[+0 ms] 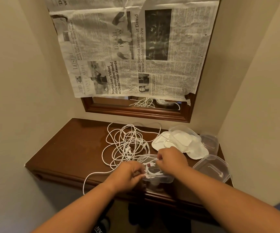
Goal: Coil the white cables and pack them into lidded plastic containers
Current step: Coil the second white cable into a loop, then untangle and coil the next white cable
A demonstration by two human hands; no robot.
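Bare forearms reach in from the near edge, and we follow them to two hands working close together at the front lip of the table (68,148). The left hand (129,174) has its fingers curled in, pinching a strand of the white cable (150,171) against the near left rim of the container (162,179). The right hand (171,159) is curled too, its fingertips nipping the same cable just over the far side of the container. Between the hands we see the cable lying in rounded loops inside that shallow box of clear, thin plastic, with a small reddish plug (150,165) on top.

Beyond the left hand, the loose cables (129,142) sprawl in a tangle of thin, matte white cord, one loop drooping over the table's front edge. Beyond the right hand lie flat white lids (161,143) with rounded corners, overlapping, and a clear tub (184,132) resting on them. To the right of the right hand stands another clear tub (211,167), rounded and glossy. We note the table's dark, polished wood.
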